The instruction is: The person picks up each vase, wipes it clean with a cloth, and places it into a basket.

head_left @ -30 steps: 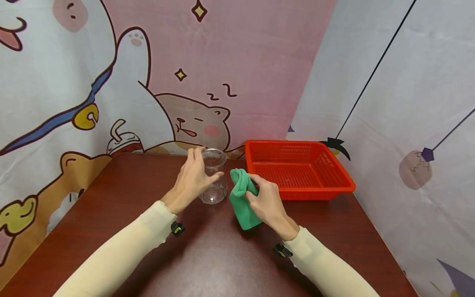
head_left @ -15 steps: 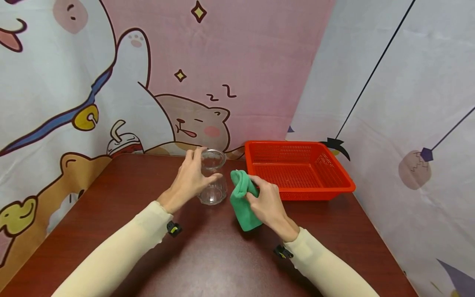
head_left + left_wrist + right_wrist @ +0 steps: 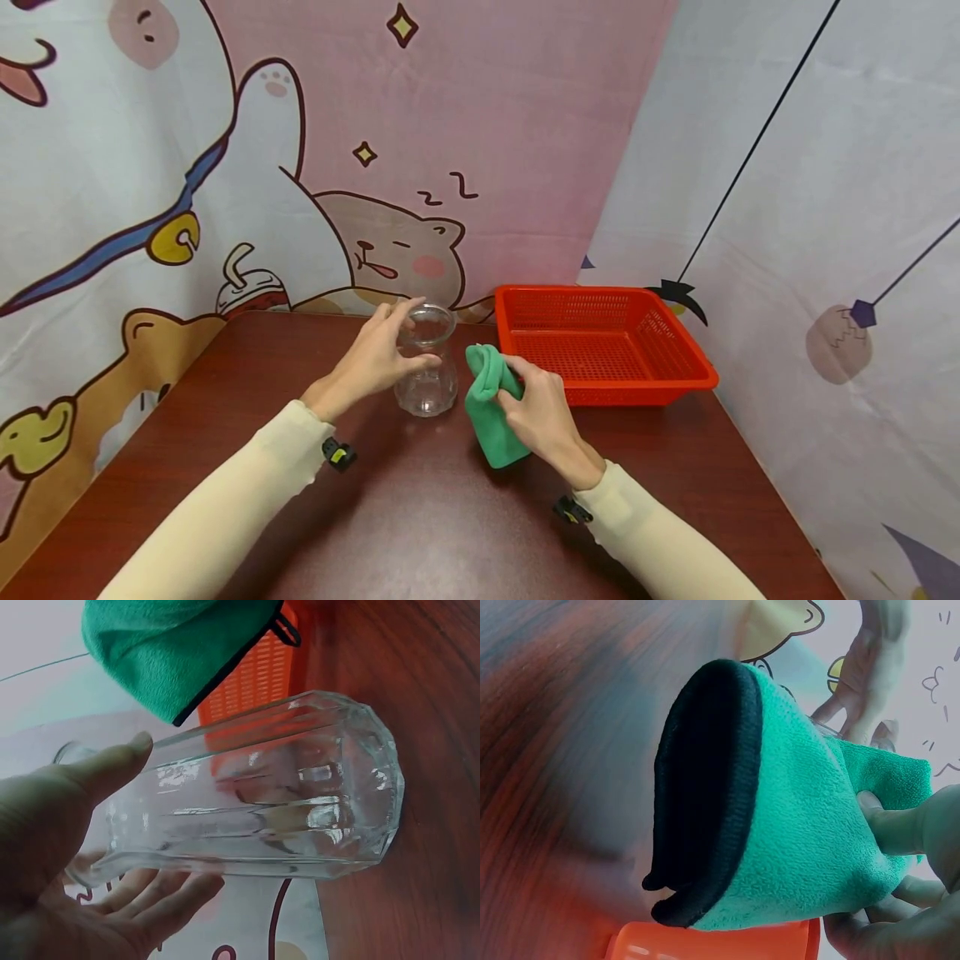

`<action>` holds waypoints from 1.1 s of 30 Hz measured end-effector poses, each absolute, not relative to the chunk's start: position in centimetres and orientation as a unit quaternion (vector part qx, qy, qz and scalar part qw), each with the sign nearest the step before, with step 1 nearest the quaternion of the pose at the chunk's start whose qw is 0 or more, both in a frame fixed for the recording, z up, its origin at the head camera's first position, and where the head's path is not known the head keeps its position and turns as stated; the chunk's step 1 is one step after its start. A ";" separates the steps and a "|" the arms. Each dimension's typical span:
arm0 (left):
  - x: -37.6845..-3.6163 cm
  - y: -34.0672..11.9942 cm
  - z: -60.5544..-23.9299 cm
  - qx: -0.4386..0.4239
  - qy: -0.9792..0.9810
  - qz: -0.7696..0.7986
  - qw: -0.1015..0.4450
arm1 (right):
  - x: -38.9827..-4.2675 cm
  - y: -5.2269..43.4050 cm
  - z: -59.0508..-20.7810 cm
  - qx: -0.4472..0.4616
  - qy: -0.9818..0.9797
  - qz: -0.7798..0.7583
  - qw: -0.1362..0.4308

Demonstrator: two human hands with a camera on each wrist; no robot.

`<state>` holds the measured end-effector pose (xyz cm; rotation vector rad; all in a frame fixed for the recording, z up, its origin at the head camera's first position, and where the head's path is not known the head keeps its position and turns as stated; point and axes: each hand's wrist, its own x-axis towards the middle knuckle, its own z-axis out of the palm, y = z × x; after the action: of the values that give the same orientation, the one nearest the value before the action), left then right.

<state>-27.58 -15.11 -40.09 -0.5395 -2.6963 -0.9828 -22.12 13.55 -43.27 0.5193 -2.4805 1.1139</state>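
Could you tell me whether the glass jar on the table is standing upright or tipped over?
Upright. The glass jar stands with its base on the table and its open mouth facing up, the left hand loosely around it.

The left hand [image 3: 372,360] drew back slightly from the glass jar [image 3: 427,367] (which stood upright on the table), its fingers loosening from a firm wrap to a light touch at the neck.

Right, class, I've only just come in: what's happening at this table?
A person in cream sleeves is working at a dark red wooden table. The left hand wraps loosely around a clear ribbed glass jar standing upright; the right hand grips a folded green cloth beside it. An orange plastic basket sits behind.
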 end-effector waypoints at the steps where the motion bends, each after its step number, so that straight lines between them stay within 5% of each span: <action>1: -27.6 -15.3 -40.0 -0.187 -0.917 -0.337 0.104 | -22.1 13.5 -43.3 0.184 -0.881 0.395 0.186; 33: -29.4 -18.7 -39.3 -0.332 -0.865 -0.376 0.001 | -22.7 12.7 -42.8 0.198 -0.875 0.393 0.201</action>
<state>-29.37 -18.74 -39.28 -1.0414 -2.7154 -1.1808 -22.65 12.67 -42.81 0.5539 -2.4444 1.0982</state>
